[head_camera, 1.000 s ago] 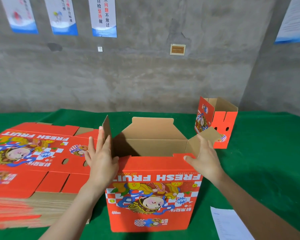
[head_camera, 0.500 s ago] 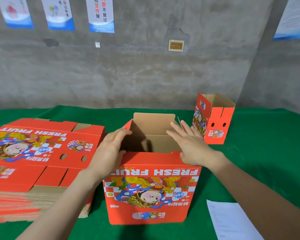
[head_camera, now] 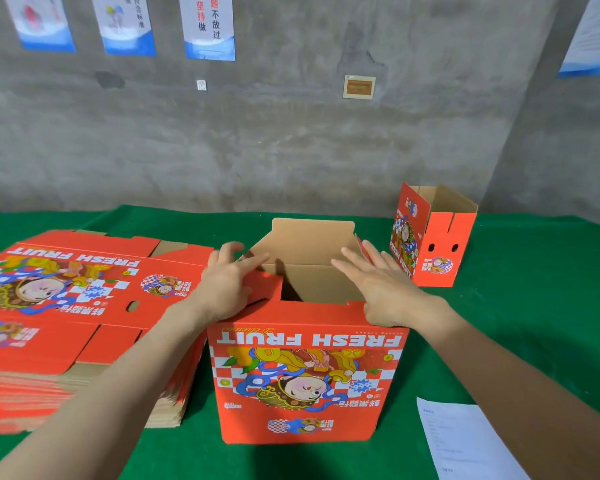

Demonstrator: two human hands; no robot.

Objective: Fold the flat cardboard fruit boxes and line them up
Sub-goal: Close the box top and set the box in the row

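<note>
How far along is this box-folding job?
Done: one folded red cardboard fruit box stands open-topped at the green table's far right. In hand: a second red cardboard box stands upright up front, with the left hand and right hand laid flat on its side flaps. Left: a tall stack of flat red cardboard boxes lies at the left, all to be folded and lined up.

The head camera looks forward and down, close over the green table (head_camera: 534,323) toward the wall (head_camera: 291,140).
</note>
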